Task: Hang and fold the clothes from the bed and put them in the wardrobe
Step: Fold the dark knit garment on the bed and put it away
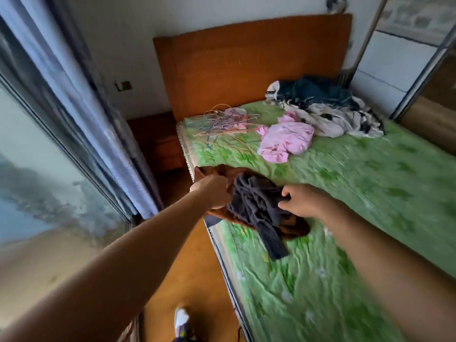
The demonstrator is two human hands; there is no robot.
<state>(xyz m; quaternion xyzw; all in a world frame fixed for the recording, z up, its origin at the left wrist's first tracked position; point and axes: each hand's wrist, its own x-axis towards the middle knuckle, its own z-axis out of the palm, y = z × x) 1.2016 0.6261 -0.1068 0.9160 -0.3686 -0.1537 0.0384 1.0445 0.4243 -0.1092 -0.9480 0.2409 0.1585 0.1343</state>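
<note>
Frame is motion-blurred. Left grip (pixel 212 191) is curled tight round the edge of a brown garment (pixel 297 229) at the near left edge of the bed (pixel 370 193). Right grip (pixel 301 201) pinches a fold of the dark garment (pixel 255 206), thumb over fingers. The dark garment lies bunched on top of the brown one, with one end trailing toward the camera onto the sheet.

Handling, as a judgement:
- Both pieces look soft, limp and light. No stiffness, and they will sag and unroll when lifted.
- The dark one looks knitted or fleecy, so it is unlikely to slip. A pinch on a fold only drags the bundle.
- Better hold is at a hem, waistband or shoulder seam, one grip at each corner, to shake it flat.
- The two may cling, so separate them before folding.

Elsewhere on the bed there are wire hangers (pixel 227 120) near the headboard (pixel 246 62), a pink garment (pixel 287 139) just beside them, and a dark-and-white pile (pixel 328 109) at the far right. The wardrobe (pixel 404 70) stands beyond that pile.
</note>
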